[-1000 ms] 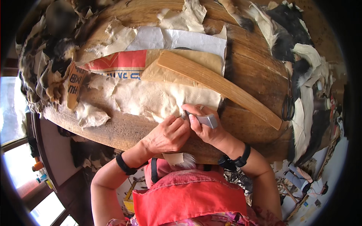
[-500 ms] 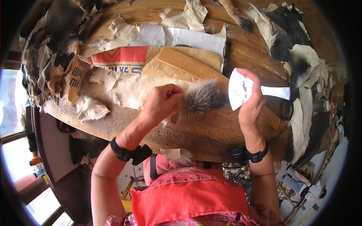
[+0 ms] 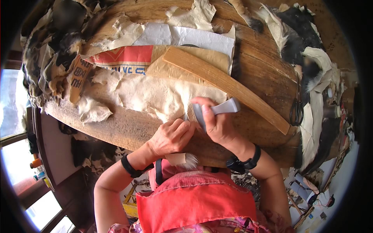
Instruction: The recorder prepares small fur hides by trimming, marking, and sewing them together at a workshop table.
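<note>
Brown wood for the broad surface [image 3: 264, 83], rounded at its near side. On it, close in front of the body, a pale hide [image 3: 143, 95], skin side up and creased toward its near edge. Just behind the hide, printed paper [image 3: 182, 58] in red, brown and blue; cannot tell whether sack or only sheet, nor whether with anything inside. Farther back, a white sheet [image 3: 163, 35]. By the window, small coloured objects [image 3: 37, 163], too small to tell if containers.

About the hands: left hand [image 3: 173, 136] closed, thumb and forefinger pinched on the near edge of the hide. Right hand [image 3: 218, 126] also closed, with fingers wrapped around a grey metal blade [image 3: 199, 116], its handle [image 3: 229, 105] pointing out to the right. Blade near the left fingertips; contact with the hide not possible to tell.

Across the printed paper, slanting down to the right, a wooden strip [image 3: 233, 91]. Just beside its lower end, black scissors [image 3: 297, 112]. At the far left, dark furs [image 3: 42, 58] in a heap; over the lap, a red apron [image 3: 198, 202].
</note>
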### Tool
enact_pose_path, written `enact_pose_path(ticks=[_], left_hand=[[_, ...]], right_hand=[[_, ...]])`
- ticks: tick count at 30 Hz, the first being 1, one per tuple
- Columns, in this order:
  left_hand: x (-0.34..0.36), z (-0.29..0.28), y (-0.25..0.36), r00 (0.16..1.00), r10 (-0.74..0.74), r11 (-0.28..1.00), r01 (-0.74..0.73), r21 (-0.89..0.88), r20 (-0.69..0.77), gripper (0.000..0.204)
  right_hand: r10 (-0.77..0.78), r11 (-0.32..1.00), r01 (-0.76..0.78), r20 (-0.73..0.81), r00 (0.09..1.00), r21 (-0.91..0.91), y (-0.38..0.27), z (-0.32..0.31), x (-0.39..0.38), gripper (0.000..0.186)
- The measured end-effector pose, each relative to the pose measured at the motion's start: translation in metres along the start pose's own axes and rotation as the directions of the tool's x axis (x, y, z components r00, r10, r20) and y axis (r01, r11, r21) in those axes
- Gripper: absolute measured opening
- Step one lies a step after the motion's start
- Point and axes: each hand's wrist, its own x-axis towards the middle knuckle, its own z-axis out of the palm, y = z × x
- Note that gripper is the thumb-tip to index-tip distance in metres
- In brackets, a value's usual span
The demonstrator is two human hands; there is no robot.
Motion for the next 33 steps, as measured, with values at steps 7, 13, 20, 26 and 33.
enact_pose_path(ticks=[7,13,20,26,33], left_hand=[[-0.001,0.000,-0.002,1.000,-0.009,1.000,0.009,0.010,-0.010,0.042],[0.003,0.002,-0.003,0.998,-0.051,0.998,0.051,-0.029,0.021,0.028],[0.003,0.010,0.000,0.986,-0.161,0.972,0.150,-0.179,-0.048,0.019],[0.005,0.013,0.000,0.944,-0.325,0.913,0.297,-0.280,-0.059,0.019],[0.007,0.007,0.000,0.864,-0.503,0.713,0.418,-0.562,0.004,0.016]], right_hand=[[-0.016,0.998,0.016,0.004,1.000,-0.067,0.001,0.015,-0.006,0.023],[-0.061,0.982,0.060,0.000,0.998,-0.181,-0.001,0.018,-0.008,0.024],[-0.052,0.986,0.055,0.024,0.998,-0.157,-0.005,0.013,-0.017,0.024],[-0.041,0.981,0.057,0.088,0.995,-0.184,-0.008,0.009,-0.020,0.020],[-0.066,0.985,0.067,0.012,0.998,-0.159,-0.002,0.018,-0.005,0.020]])
